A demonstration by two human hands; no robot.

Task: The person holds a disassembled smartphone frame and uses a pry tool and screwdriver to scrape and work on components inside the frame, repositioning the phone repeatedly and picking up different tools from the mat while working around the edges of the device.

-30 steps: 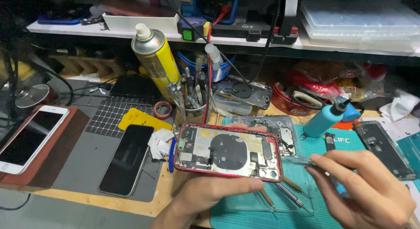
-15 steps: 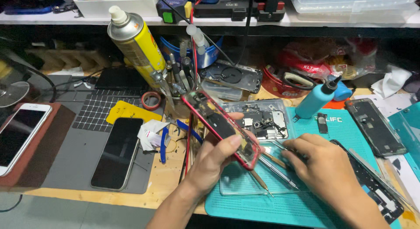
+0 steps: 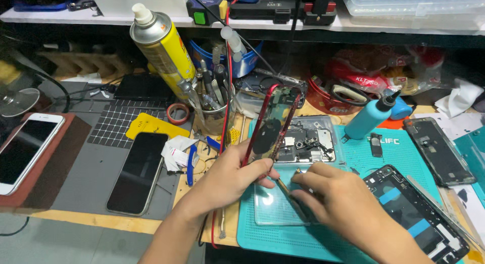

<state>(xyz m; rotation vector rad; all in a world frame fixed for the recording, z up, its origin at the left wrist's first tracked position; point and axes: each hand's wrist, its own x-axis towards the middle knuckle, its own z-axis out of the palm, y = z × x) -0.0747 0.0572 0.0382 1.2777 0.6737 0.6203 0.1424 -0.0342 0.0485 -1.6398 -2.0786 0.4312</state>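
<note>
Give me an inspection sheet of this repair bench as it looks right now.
Surface: teal work mat on a wooden bench, grey grid mat to its left.
Job's things: red phone frame tilted up on edge; thin metal tool by its lower end.
Clutter: yellow spray can, black phone, white phone, blue bottle, tool cup.
Hands: left hand grips the frame; right hand holds the tool.
Cables: red cable hanging across the bench.
Surroundings: cluttered shelf behind.
</note>
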